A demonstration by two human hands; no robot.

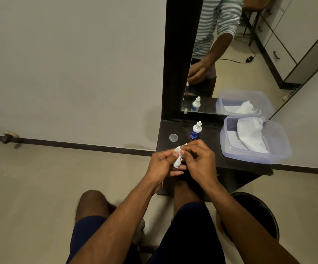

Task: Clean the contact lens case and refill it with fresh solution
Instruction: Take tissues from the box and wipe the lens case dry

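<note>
so the count: one solution bottle (pixel 196 130), one loose clear cap (pixel 173 137), one plastic tub (pixel 253 139) holding one crumpled tissue (pixel 251 135), another white wad (pixel 178 156), two hands

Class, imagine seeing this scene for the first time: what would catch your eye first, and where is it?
First, the left hand and right hand working a crumpled white tissue over the dark shelf. Behind them stands a blue-labelled solution bottle, with a clear plastic tub to its right.
</note>
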